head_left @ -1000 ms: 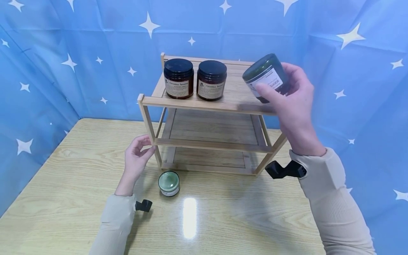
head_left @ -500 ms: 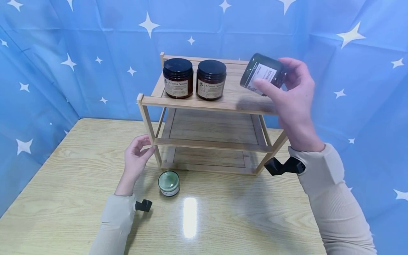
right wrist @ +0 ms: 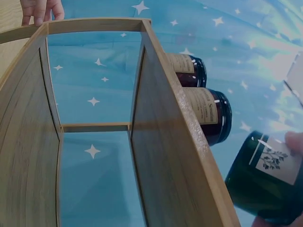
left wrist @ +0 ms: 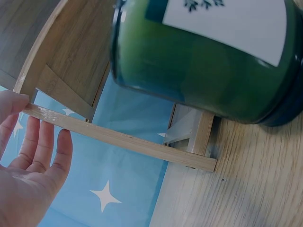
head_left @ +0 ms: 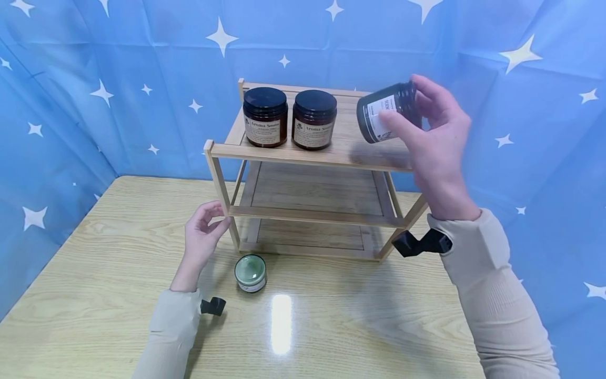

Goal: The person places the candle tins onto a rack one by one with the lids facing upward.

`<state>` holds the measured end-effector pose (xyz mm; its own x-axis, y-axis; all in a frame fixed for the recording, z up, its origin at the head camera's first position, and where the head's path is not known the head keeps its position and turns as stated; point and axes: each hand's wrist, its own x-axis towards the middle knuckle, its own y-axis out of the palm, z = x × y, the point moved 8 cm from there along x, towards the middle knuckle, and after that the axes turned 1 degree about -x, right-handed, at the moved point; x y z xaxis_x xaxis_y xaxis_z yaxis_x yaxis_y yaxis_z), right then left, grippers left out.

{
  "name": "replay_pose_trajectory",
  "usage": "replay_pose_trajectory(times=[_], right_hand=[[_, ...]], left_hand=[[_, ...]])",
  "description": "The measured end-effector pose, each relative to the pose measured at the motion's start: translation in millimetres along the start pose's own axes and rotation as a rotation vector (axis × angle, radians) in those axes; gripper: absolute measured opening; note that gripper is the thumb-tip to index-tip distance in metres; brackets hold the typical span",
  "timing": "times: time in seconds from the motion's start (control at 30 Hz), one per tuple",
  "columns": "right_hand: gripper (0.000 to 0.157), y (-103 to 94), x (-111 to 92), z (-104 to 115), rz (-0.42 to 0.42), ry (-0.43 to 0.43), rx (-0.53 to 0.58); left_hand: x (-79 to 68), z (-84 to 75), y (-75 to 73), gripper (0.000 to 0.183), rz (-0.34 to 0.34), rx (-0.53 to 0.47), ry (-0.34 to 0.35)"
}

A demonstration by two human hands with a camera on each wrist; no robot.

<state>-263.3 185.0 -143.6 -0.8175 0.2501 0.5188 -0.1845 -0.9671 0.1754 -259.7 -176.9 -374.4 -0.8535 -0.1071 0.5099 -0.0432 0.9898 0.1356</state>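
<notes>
My right hand (head_left: pixel 440 142) holds a dark green scented candle jar (head_left: pixel 381 103) with a white label over the right part of the wooden shelf's top tier. The jar is tilted, its ridged neck toward the palm and its base pointing left. With thumb and fingers, my left hand (head_left: pixel 201 234) grips the front left leg (left wrist: pixel 118 137) of the three-tier wooden shelf (head_left: pixel 307 156). Two amber candle jars with black lids, one at the left (head_left: pixel 265 126) and one beside it (head_left: pixel 314 126), stand upright on the top tier.
A second green candle jar (head_left: pixel 251 271) stands on the wood-grain table (head_left: pixel 331 326) before the shelf's left front, close to my left wrist; it looms large in the left wrist view. Behind everything hangs a blue curtain (head_left: pixel 156 68) with white stars.
The green jar in my right hand has turned from base-up to lying nearly sideways, its base swinging left and down. My left hand stays on the shelf leg.
</notes>
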Motion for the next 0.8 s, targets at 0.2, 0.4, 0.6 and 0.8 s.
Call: replay_pose_trajectory(times=[0.2,0.4,0.6,0.8], right_hand=[[0.047,0.3,2.5,-3.1,-0.003,0.023,-0.016],[0.049,6.9,4.6,-4.2,0.060,0.022,-0.099],[0.056,14.7,8.3,-7.1,0.127,0.038,-0.271],[0.059,22.4,10.1,-12.5,0.183,0.024,-0.439]], left_hand=[[-0.3,0.2,-0.4,0.039,-0.003,0.010,-0.006],[-0.8,0.5,-1.0,0.041,-0.009,0.011,-0.014],[-1.1,0.7,-1.0,0.038,-0.008,0.012,-0.014],[-0.5,0.9,-1.0,0.040,-0.012,0.017,-0.016]])
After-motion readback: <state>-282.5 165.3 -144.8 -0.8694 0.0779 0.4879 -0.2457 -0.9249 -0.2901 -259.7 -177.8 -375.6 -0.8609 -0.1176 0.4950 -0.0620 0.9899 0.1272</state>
